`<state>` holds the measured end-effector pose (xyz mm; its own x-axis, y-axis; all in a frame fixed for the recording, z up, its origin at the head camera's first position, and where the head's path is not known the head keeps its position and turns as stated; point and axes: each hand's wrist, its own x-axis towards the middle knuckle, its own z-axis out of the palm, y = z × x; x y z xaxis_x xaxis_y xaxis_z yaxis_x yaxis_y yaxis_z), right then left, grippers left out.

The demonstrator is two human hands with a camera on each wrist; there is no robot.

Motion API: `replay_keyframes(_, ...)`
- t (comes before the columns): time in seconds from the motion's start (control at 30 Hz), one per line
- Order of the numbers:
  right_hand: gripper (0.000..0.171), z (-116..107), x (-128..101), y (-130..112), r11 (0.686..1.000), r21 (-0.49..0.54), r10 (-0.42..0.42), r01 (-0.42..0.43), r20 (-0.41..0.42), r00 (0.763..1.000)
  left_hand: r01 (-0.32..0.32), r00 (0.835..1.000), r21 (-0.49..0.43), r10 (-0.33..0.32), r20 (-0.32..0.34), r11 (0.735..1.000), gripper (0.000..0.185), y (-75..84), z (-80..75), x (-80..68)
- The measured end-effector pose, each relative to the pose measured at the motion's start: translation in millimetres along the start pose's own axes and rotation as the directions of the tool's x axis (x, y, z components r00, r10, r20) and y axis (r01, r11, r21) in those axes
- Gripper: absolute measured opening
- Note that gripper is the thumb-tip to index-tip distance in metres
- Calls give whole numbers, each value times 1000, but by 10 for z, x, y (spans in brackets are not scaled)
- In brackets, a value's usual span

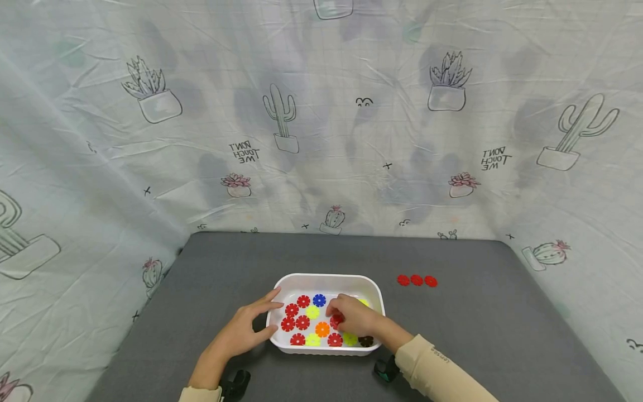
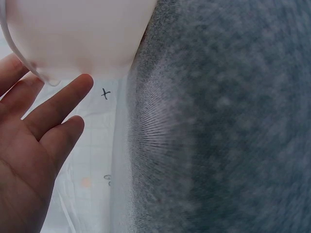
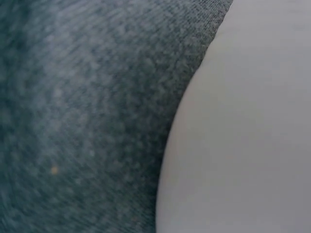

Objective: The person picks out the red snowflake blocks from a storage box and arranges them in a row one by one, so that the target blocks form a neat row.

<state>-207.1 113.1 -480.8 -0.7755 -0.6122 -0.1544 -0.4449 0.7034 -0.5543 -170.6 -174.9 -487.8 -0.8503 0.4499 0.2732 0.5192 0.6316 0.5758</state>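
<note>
A white plastic tray [image 1: 329,350] stands on the table with several notched, flower-shaped plastic discs in it: red [image 1: 302,322], yellow [image 1: 312,311], blue [image 1: 319,300], orange [image 1: 322,329] and a dark brown one [image 1: 365,340]. At its left end, my left hand [image 1: 242,329] rests spread fingers and thumb at the rim; the left wrist view shows fingertips [image 2: 86,81] against the tray's outer wall. My right hand [image 1: 355,316] reaches in from the right, fingers bent down over a red disc [image 1: 336,320]. I cannot tell whether they pinch it.
Three red discs [image 1: 417,280] lie in a row on the grey table [image 1: 472,324], to the right of the tray. A white curtain [image 1: 321,128] with printed cacti hangs behind and along the sides. The right wrist view holds only grey cloth and the tray's wall [image 3: 243,136].
</note>
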Motion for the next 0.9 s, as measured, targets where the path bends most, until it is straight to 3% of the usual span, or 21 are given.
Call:
replay_keyframes(0.27, 21, 4, -27, -39, 998, -22, 66, -66, -40, 997, 15, 1000, 1, -15, 12, 1000, 42, -1, -2, 0)
replay_keyframes(0.5, 20, 17, -6, -1, 999, -15, 35, -37, -104, 994, 6, 1000, -10, -6, 8, 1000, 41, 2, -3, -2)
replay_keyframes(0.8, 26, -21, -2, 1, 980, 193, 69, -38, -155, 986, 12, 1000, -9, -12, 7, 1000, 41, 2, 8, -9)
replay_keyframes(0.9, 28, -23, 0, 13, 978, 209, 60, -20, -188, 980, 11, 1000, -9, -11, 6, 1000, 41, 3, 12, -11)
